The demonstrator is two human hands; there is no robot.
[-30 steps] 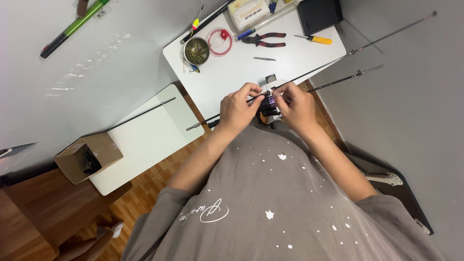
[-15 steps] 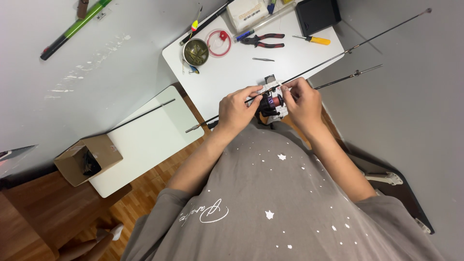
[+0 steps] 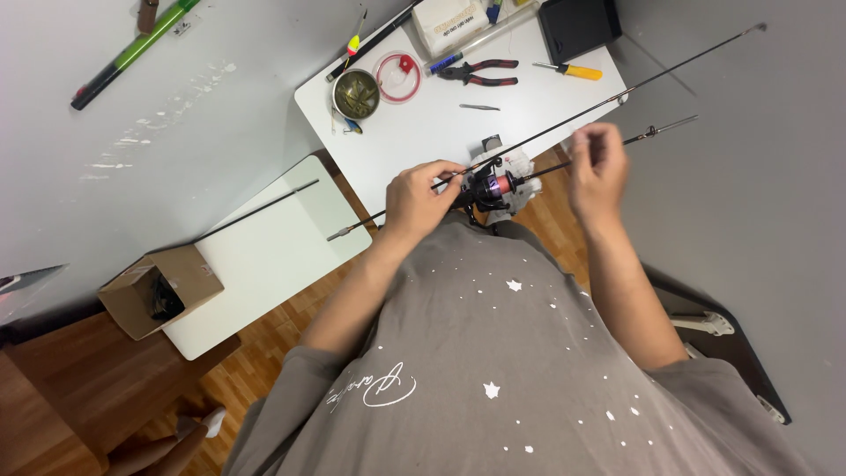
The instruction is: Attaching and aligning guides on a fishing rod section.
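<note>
A white table [image 3: 546, 97] is seen in the upper centre of the frame, with a second white tabletop [image 3: 264, 256] set lower and to the left. A long dark fishing rod [image 3: 617, 88] is laid diagonally from the frame's centre up to the upper right; a second thin rod section [image 3: 656, 132] is seen just below it, roughly parallel. An open cardboard box [image 3: 159, 289] is placed at the left edge of the lower tabletop. A black case [image 3: 577, 26] is found at the table's top edge. A green-and-black tube [image 3: 132, 53] lies in the upper left.

The left hand [image 3: 421, 198] is closed around the rod's handle at centre frame, just beside the spinning reel [image 3: 489, 188], which is mounted on the rod. The right hand [image 3: 597, 167] is raised to the right of the reel, its fingers pinched together near the rod; whatever is pinched cannot be made out.

Smaller items on the table: a round tin [image 3: 357, 93], a coil of red line [image 3: 397, 75], red-handled pliers [image 3: 480, 72], a yellow-handled screwdriver [image 3: 568, 70].
</note>
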